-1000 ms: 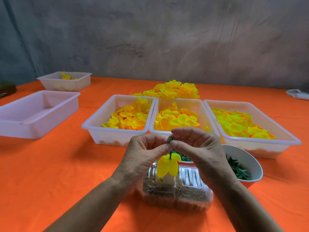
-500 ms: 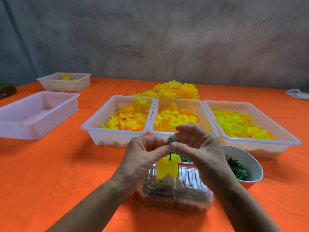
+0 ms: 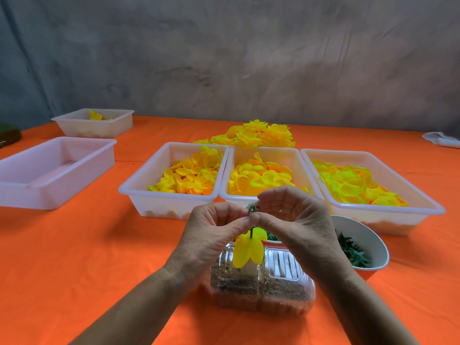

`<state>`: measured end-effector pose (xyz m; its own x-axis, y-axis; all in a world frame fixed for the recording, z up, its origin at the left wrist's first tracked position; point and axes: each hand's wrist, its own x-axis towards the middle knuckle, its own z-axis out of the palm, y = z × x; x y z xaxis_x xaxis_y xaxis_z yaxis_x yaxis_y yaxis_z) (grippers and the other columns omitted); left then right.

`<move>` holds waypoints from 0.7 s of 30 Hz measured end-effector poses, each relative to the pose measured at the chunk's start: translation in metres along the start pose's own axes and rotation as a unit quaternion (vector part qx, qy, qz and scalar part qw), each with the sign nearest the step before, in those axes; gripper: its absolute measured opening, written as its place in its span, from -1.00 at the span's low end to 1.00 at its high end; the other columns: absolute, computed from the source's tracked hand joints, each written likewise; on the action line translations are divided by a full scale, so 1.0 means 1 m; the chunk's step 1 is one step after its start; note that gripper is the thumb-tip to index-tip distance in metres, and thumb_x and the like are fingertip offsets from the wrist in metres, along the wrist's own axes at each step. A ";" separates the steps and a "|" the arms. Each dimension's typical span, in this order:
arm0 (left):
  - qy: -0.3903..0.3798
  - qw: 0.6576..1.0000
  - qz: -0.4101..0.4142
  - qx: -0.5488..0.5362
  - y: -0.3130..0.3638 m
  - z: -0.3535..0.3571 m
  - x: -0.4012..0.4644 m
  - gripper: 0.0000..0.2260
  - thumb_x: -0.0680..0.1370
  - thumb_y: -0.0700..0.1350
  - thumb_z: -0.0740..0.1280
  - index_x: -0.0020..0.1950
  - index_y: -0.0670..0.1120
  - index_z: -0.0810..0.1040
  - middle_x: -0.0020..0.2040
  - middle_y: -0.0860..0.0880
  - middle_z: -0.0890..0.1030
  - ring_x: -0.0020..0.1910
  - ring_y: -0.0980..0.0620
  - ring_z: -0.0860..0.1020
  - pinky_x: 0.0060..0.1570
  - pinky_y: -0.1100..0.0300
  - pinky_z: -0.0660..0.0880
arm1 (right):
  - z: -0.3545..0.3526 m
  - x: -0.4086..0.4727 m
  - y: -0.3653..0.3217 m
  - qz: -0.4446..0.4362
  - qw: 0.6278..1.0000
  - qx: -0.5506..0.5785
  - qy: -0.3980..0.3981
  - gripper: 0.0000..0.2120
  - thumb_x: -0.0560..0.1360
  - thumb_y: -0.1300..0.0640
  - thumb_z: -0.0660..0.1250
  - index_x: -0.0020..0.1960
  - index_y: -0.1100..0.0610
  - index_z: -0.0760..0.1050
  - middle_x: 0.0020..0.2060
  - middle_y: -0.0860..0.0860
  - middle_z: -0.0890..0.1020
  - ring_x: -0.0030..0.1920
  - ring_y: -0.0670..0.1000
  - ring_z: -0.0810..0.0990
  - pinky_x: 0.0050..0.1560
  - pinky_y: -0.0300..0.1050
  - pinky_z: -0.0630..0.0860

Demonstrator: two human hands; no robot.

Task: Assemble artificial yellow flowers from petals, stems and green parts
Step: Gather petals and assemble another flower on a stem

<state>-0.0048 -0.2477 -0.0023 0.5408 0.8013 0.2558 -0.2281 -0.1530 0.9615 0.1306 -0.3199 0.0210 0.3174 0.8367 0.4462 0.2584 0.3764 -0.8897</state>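
Hands meet above the near middle of the desk (image 3: 74,257); the left hand (image 3: 211,235) and the right hand (image 3: 296,227) both have fingers curled, their fingertips pinching a small green part (image 3: 254,209) at the top of a thin dark stem (image 3: 251,232); below the fingertips a yellow petal piece (image 3: 247,249) hangs on that stem, between the two palms and just over a clear plastic box (image 3: 261,290) holding brownish bits; just right of the right hand stands a white bowl (image 3: 373,247) of green parts, touching or nearly touching the box; I cannot tell which; behind the hands three white trays lie edge to edge, the left tray (image 3: 139,188), the middle tray (image 3: 225,192) and the right tray (image 3: 423,207), each filled with yellow petals; behind them a heap of finished yellow flowers (image 3: 258,135) lies on the cloth; well apart to the left sit a large white tray (image 3: 82,168) and, farther back, a smaller tray (image 3: 109,125) with a yellow piece inside; open orange cloth spreads at the near left and along the right edge; a white object (image 3: 440,140) lies at the far right edge; no writing can be read.
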 end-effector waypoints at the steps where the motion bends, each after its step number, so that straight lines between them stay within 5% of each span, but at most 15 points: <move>1: 0.000 1.000 -0.001 0.001 -0.001 0.000 0.000 -0.76 0.23 0.05 0.52 -0.24 -0.07 0.69 -0.30 -0.02 0.66 -0.27 0.13 0.59 -0.21 0.31 0.51 | 0.000 0.000 0.001 -0.001 1.000 0.003 0.002 -0.77 0.27 0.30 0.54 -0.14 0.08 0.60 -0.23 0.02 0.70 -0.19 -0.04 0.67 -0.16 -0.25 0.57; 21: 0.003 1.000 0.007 0.004 -0.001 -0.001 -0.001 -0.87 0.28 -0.06 0.51 -0.21 -0.05 0.71 -0.23 -0.03 0.69 -0.21 0.11 0.63 -0.18 0.32 0.51 | 0.001 -0.003 0.009 0.024 0.997 0.077 -0.012 -0.83 0.25 0.16 0.48 -0.16 0.05 0.63 -0.21 0.04 0.70 -0.15 -0.02 0.68 -0.23 -0.20 0.60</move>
<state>-0.0063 -0.2479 -0.0041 0.5321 0.8027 0.2695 -0.2296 -0.1696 0.9584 0.1311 -0.3188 0.0109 0.3028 0.8642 0.4018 0.0995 0.3906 -0.9152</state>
